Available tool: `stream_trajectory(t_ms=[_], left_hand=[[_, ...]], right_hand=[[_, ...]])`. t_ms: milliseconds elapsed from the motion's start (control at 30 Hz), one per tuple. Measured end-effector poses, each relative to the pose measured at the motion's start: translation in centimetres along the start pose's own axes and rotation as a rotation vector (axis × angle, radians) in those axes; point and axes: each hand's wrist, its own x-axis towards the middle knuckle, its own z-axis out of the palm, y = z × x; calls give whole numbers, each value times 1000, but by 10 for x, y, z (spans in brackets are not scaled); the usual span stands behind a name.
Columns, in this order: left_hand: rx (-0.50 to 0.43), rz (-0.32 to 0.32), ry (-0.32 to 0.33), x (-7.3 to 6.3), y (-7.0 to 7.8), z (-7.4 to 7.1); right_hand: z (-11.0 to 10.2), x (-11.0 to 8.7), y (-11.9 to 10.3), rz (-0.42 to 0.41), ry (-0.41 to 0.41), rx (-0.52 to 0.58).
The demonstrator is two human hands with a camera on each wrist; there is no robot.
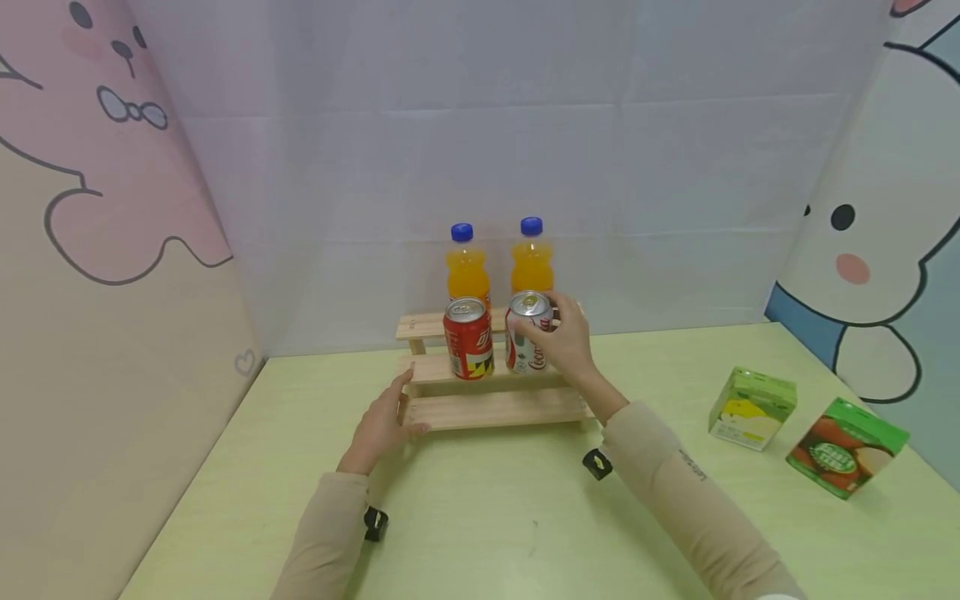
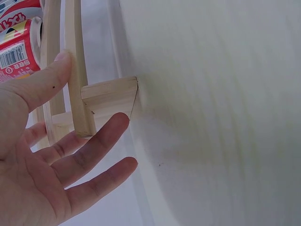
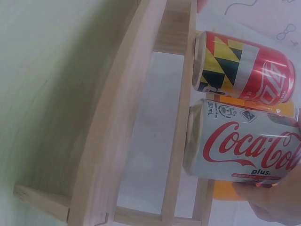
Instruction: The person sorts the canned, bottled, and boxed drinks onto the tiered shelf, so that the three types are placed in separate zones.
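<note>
My right hand (image 1: 567,342) grips a white Coca-Cola Plus can (image 3: 244,146) near its top, with thumb and fingers on opposite sides. The can is upright, its base right at the middle step of a three-step wooden rack (image 1: 498,408). To its left a red Coca-Cola can (image 1: 468,342) stands on the same step. My left hand (image 1: 381,427) is at the rack's left end; in the left wrist view its thumb rests against the slat and the other fingers spread loosely past the slat's end.
Behind the cans, two orange drink bottles with blue caps, a left bottle (image 1: 467,267) and a right bottle (image 1: 532,258), stand on the top step. A green-yellow carton (image 1: 752,408) and a green-brown carton (image 1: 846,448) are on the table (image 1: 480,533) at right. A pale cloth wall (image 1: 495,167) rises behind.
</note>
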Motion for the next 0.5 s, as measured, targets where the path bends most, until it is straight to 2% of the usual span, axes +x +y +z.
stream_trajectory(t_ms=[200,500], left_hand=[[-8,-3,-1,-1,0,0],[-20,-22,-9,-1,0,0]], right_hand=[[-2,-4,1,1,-10,6],[-19,-18,3,-1,-39,-5]])
